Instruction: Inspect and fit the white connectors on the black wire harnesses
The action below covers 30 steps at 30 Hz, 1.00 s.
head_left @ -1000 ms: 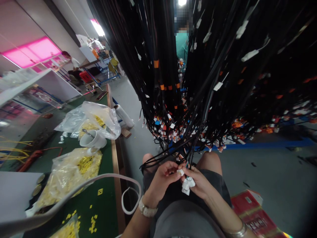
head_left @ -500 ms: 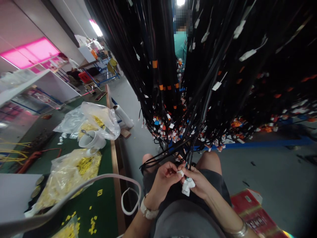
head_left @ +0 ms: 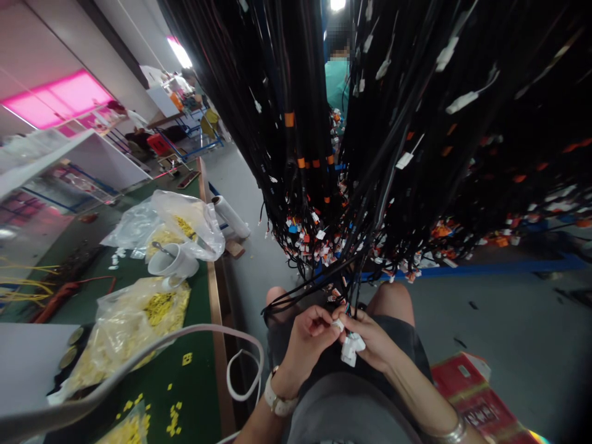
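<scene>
2 hands, close together. Left hand [head_left: 312, 339]: thumb and fingertips closed in pinch, no visible gap, on 1 small plug [head_left: 338, 324], white, between hands; facing hidden by fingertips. Right hand [head_left: 372, 339]: fingers curled, holding white cluster [head_left: 353, 349]; plug count there unclear. Cluster just below small plug, long axis slanting, lower end pointing down-left. Black cables [head_left: 300, 80]: too many to count. On green bench [head_left: 198, 382]: 3 bags [head_left: 115, 320] with yellow bits, 1 cup [head_left: 187, 264]. On floor, right: 1 red box [head_left: 456, 382].
</scene>
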{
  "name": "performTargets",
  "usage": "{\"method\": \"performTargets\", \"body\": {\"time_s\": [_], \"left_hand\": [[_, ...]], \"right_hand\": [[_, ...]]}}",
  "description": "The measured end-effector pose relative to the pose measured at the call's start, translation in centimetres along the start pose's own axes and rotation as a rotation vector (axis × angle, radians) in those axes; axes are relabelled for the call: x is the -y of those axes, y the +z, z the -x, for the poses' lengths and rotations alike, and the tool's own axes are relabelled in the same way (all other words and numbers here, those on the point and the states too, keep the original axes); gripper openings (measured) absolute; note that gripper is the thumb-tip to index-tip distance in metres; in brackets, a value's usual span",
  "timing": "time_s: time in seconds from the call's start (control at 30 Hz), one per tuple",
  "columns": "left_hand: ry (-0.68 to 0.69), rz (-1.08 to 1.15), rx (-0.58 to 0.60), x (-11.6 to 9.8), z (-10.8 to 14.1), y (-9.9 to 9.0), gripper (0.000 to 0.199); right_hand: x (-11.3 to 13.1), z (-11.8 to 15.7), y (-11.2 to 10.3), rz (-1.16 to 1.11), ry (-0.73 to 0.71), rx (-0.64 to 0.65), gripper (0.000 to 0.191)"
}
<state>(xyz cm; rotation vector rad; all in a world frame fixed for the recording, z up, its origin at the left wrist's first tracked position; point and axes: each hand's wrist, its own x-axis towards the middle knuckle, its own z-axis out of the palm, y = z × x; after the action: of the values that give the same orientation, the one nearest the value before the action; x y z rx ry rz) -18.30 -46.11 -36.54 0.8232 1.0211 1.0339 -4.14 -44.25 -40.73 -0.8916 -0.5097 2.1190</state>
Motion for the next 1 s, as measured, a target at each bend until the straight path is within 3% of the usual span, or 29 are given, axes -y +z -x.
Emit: {"method": "performTargets", "body": {"time_s": [0.27,0.57,0.83,1.0], "left_hand": [[0.067,-0.147,-0.071,0.3,0.34,0.03,0.019],[0.03,-0.066,-0.049,-0.33,0.39,0.1,0.021],[0.018,-0.022,-0.039,-0.2,0.53,0.52,0.019],[0.04,-0.108,-0.044,0.01,0.56,0.29,0.018]], "right_hand": [[-0.17,-0.04,0.22,-0.083,0.003,0.013,0.029],[-0.99,-0.57,0.44,-0.318,0.066,0.123,0.022],[-0.77,-0.27,0.7,-0.289,0.043,0.068,0.024],[-0.69,-0.06,0.83,-0.291,0.03,0.047,0.025]]}}
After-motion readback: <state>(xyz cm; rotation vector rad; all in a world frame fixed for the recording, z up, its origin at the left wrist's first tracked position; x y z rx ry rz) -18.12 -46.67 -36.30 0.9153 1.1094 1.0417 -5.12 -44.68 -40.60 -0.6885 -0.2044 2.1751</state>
